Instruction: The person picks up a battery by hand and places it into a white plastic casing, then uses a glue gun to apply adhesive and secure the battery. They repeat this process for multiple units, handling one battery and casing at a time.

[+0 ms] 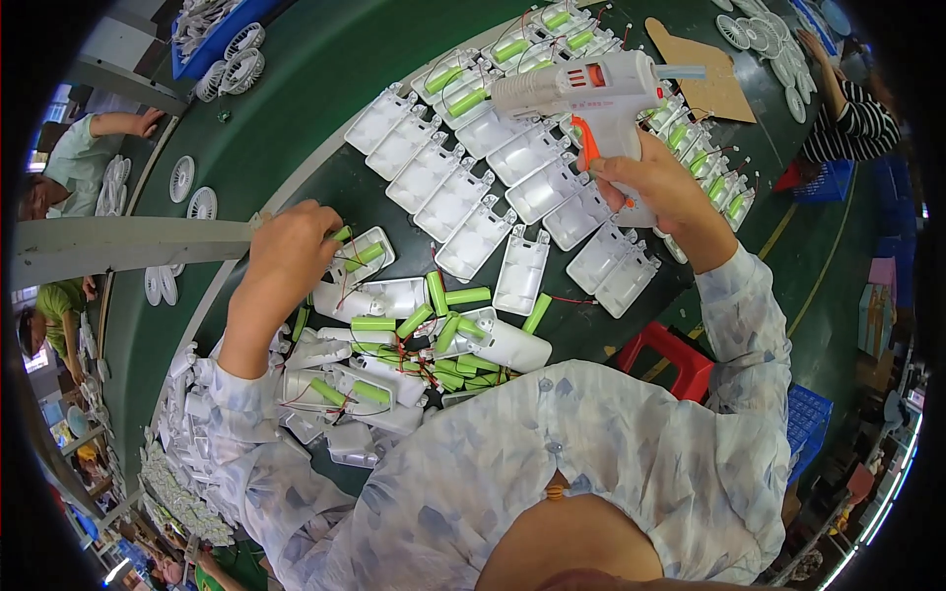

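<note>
My right hand (pixel 658 187) is wrapped round the grip of a white hot glue gun (pixel 611 94) with an orange trigger. A pale glue stick (pixel 682 72) sticks out of its back end, and its nozzle faces left over the rows of white plastic housings (pixel 473 236). At the left, the bent fingers of my left hand (pixel 296 236) close on a green battery cell (pixel 342 234), only partly visible. Just beside it lies a white housing with a green cell (pixel 365 254) in it. Below spreads a loose pile of green cells (pixel 448 369) with thin red and black wires.
Housings with green cells (pixel 448 79) stand in rows at the far side. A cardboard piece (pixel 705 79) lies at the far right. A grey metal bar (pixel 138 243) reaches in near my left hand. A red stool (pixel 670 360) stands at my right. Other people work nearby.
</note>
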Demonstrator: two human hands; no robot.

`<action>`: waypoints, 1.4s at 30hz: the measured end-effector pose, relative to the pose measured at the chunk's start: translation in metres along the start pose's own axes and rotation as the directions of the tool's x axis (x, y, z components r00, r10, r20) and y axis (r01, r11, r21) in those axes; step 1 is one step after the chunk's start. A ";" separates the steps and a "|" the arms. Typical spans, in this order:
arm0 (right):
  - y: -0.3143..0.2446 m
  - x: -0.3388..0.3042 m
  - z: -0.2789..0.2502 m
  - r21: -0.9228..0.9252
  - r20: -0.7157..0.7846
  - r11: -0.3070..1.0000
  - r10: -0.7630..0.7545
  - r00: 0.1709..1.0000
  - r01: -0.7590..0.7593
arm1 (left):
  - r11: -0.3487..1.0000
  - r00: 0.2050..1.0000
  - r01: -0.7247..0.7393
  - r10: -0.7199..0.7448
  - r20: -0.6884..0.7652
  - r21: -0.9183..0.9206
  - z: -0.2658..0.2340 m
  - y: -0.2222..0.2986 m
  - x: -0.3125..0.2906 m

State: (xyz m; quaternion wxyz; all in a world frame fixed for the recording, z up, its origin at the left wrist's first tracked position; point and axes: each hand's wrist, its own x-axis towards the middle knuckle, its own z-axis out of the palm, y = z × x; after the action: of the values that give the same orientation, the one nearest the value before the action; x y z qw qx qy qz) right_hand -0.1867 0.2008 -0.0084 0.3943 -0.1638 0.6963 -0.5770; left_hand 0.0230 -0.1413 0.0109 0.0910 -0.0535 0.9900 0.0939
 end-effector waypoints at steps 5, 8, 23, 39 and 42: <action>0.000 0.000 0.001 0.005 -0.016 1.000 0.010 1.000 -0.010 | 0.996 0.996 0.067 -0.070 0.052 0.057 0.011 -0.004 0.002; 0.007 -0.001 -0.010 0.096 0.038 0.995 -0.033 0.999 0.029 | 0.999 0.999 0.007 -0.009 0.040 0.048 0.009 -0.007 0.006; 0.001 -0.034 -0.010 -0.002 0.034 1.000 -0.006 0.999 0.006 | 0.463 0.979 0.034 -0.192 -0.062 -0.886 -0.009 -0.041 0.013; -0.002 -0.035 -0.006 -0.063 0.026 0.997 0.053 0.998 -0.052 | 0.986 0.968 0.128 -0.101 -0.228 0.109 0.022 0.004 0.015; 0.000 -0.038 -0.003 -0.004 -0.005 1.000 0.022 1.000 -0.022 | 0.983 0.970 0.129 -0.098 -0.223 0.131 0.036 -0.013 0.024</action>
State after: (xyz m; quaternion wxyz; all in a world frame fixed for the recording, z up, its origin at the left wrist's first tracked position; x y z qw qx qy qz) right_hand -0.1649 0.2283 0.0056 0.3984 -0.1557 0.7002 -0.5716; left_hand 0.0072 -0.1493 -0.0309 -0.0078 -0.1132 0.9935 0.0103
